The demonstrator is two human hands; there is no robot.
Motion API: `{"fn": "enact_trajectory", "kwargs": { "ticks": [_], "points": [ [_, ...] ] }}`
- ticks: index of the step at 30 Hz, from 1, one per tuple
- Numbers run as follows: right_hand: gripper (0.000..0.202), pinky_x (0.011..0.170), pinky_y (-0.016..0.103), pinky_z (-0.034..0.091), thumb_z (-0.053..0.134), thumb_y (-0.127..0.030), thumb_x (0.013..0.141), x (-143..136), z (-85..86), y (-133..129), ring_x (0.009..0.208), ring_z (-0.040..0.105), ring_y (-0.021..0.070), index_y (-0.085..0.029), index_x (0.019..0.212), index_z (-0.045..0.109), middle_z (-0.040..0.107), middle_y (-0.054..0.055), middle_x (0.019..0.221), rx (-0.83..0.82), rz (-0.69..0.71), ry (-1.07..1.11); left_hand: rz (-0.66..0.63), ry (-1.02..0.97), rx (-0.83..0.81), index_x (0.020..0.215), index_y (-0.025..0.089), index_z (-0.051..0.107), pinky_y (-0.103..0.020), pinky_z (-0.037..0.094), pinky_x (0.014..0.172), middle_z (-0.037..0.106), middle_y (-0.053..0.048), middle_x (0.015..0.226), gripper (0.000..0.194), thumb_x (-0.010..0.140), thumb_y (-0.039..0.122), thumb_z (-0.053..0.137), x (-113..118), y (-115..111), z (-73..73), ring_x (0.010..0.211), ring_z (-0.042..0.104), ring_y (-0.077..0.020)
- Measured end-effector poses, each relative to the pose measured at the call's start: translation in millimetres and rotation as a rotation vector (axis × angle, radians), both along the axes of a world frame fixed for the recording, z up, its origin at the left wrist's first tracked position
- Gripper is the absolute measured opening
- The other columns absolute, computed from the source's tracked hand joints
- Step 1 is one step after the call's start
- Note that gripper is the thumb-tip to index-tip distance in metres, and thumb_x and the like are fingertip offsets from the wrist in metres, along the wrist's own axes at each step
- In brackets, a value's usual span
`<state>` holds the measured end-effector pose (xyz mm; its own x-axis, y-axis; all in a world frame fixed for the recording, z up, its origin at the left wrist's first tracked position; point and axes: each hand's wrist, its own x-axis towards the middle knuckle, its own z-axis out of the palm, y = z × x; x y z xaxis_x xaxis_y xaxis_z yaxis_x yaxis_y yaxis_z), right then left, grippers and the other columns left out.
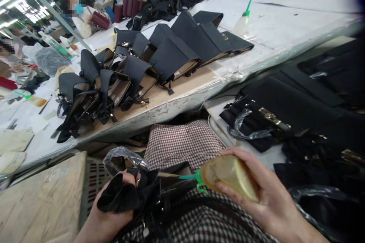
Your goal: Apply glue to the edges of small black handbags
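Wrapped around a bunched part of a black handbag [173, 188], my left hand [115, 212] holds it over the checked cloth [182, 142] on my lap. A handle in clear plastic wrap [122, 153] sticks up beside that hand. My right hand [256, 186] is closed on a squeezable glue bottle [228, 174] holding yellowish liquid. The bottle lies almost level, its green nozzle [188, 177] pointing left at the opening of the bag. Whether the tip touches the bag I cannot tell.
Black bags [176, 57] stand in rows on the worktable [159, 112] ahead. Another green-tipped bottle [242, 22] stands behind them. More black bags [285, 98] are piled at my right. A wooden board [40, 197] and a plastic crate [95, 178] are at my left. Other people are further back.
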<state>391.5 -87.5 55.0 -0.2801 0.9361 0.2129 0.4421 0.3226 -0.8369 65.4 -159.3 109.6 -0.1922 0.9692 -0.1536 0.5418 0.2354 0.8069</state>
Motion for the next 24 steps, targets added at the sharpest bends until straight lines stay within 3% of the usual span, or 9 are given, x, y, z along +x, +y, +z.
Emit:
{"fn": "enact_trajectory", "kwargs": {
  "ticks": [4,10,16,24],
  "points": [
    [0.047,0.083,0.036,0.063,0.068,-0.052,0.093,3,-6.1,0,0.099,0.07,0.0268,-0.031,0.131,0.05,0.067,0.007,0.119,-0.034,0.005,-0.022,-0.03,0.019,-0.01,0.067,0.022,0.06,-0.024,0.055,0.062,0.065,0.001,0.07,0.017,0.078,0.028,0.072,3,0,0.2,0.064,0.062,-0.0164],
    [0.045,0.083,0.032,0.061,0.069,-0.049,0.094,7,-9.8,1,0.097,0.07,0.0233,-0.031,0.13,0.051,0.067,0.005,0.118,-0.059,0.025,-0.056,-0.061,0.076,0.005,0.067,0.023,0.059,-0.025,0.054,0.063,0.064,0.001,0.07,0.017,0.083,0.026,0.066,1,-1,-2.7,0.065,0.061,-0.017],
    [0.045,0.081,0.035,0.061,0.07,-0.049,0.093,10,-18.5,1,0.097,0.07,0.0253,-0.03,0.129,0.051,0.068,0.006,0.117,-0.063,0.002,-0.089,-0.087,0.178,0.049,0.067,0.023,0.06,-0.023,0.053,0.061,0.061,0.002,0.067,0.018,0.083,0.023,0.066,-2,1,-4.2,0.063,0.06,-0.0156],
    [0.046,0.073,0.038,0.063,0.07,-0.053,0.091,20,-19.0,6,0.091,0.072,0.0281,-0.029,0.127,0.055,0.07,0.008,0.113,-0.03,-0.111,-0.098,-0.051,-0.002,-0.027,0.067,0.023,0.064,-0.028,0.058,0.06,0.068,0.0,0.069,0.014,0.076,0.026,0.075,0,7,-1.1,0.062,0.065,-0.0186]
  ]
}}
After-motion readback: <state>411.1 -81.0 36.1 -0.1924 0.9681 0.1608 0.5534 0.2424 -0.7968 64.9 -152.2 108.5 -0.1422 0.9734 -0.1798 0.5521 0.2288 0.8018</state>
